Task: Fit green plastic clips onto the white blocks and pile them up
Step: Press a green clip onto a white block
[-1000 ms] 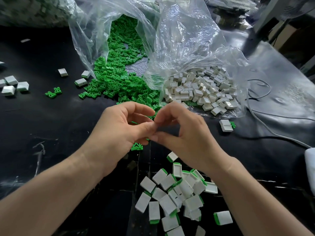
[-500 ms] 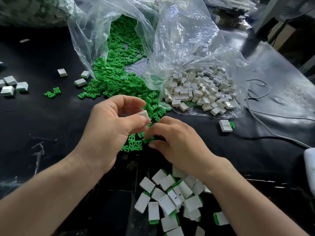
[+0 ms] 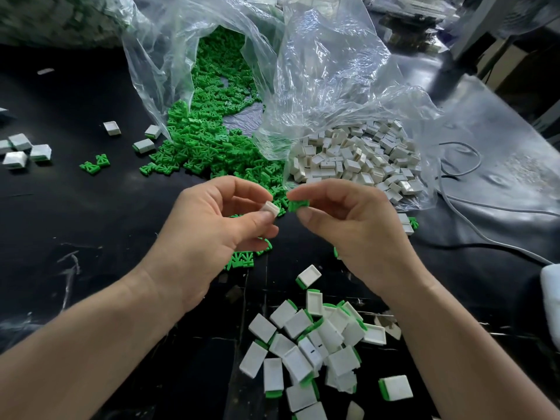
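My left hand (image 3: 206, 228) pinches a small white block (image 3: 270, 208) between thumb and forefinger. Facing it, my right hand (image 3: 351, 225) pinches a green clip (image 3: 298, 205); the two parts are a small gap apart above the black table. Behind them a heap of green clips (image 3: 206, 137) spills from a clear bag, and a heap of white blocks (image 3: 357, 159) lies in another clear bag to its right. In front of my wrists lies a pile of fitted blocks with green edges (image 3: 315, 344).
Loose white blocks (image 3: 24, 150) lie at the left edge, with two stray clips (image 3: 95, 165) near them. A few clips (image 3: 241, 259) sit under my left hand. Grey cables (image 3: 472, 207) run along the right side. Clear bag plastic (image 3: 318, 71) stands crumpled behind.
My right hand has come up from the loose clips on the table with a green clip and now faces the white block in my left hand.
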### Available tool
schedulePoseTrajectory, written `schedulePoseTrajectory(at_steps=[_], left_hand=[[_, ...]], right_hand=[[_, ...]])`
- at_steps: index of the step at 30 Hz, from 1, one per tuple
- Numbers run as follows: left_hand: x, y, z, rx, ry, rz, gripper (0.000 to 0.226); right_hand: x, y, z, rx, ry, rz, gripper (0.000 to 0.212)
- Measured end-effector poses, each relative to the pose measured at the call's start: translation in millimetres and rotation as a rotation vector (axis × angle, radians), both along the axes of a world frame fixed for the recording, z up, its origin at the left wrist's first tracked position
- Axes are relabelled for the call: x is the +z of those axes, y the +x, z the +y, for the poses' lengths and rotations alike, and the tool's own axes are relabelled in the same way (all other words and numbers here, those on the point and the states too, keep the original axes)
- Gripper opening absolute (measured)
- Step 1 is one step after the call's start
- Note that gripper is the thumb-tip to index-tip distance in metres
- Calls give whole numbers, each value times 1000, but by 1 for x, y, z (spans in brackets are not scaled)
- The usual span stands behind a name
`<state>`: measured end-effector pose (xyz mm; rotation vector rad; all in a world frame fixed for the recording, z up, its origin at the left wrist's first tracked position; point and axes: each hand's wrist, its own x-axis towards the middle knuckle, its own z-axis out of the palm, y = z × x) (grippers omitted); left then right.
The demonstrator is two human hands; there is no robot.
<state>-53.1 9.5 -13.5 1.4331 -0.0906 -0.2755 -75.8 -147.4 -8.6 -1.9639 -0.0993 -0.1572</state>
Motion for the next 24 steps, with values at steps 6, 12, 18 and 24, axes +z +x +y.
schedulePoseTrajectory(at_steps=[6, 12, 18, 24], left_hand=[[0, -1, 0, -9, -12, -3, 23], [-2, 0, 0, -29, -7, -11, 19], [-2, 0, 0, -37, 24, -30, 16], [-2, -1, 0, -49, 58, -42, 16]], right_hand=[[1, 1, 3, 0, 104, 65, 29], [1, 1, 3, 17, 118, 60, 24], [1, 0, 2, 56, 131, 23, 23], [0, 0, 2, 70, 89, 7, 27]])
